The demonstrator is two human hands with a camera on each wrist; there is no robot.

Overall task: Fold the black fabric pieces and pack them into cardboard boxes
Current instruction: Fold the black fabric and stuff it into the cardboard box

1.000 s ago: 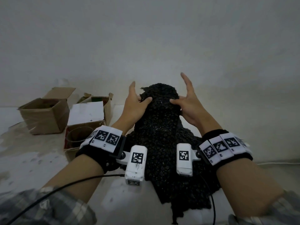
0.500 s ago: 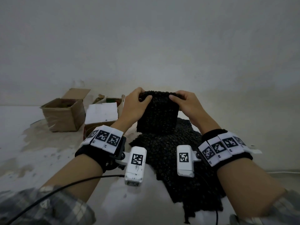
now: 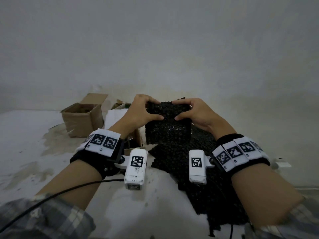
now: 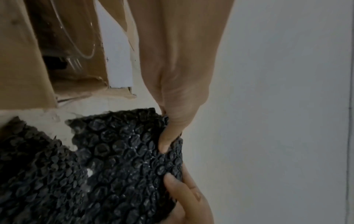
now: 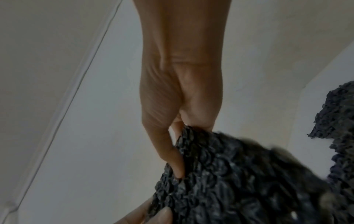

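A black bubbly fabric piece hangs folded over in front of me, held up by its top fold. My left hand grips its upper left corner, thumb on the front face and fingers curled over the top. My right hand pinches the upper right corner the same way. In the left wrist view the left thumb presses into the fabric. The right wrist view shows the thumb dug into the fabric. More black fabric lies spread on the white surface beneath.
An open cardboard box stands at the back left. A second box with a white sheet on it sits just left of my left hand; it holds a clear plastic container. A grey wall rises behind.
The fingers of both hands, straight a second ago, have curled over the top of the fabric. The piece has been folded down into a shorter rectangle.
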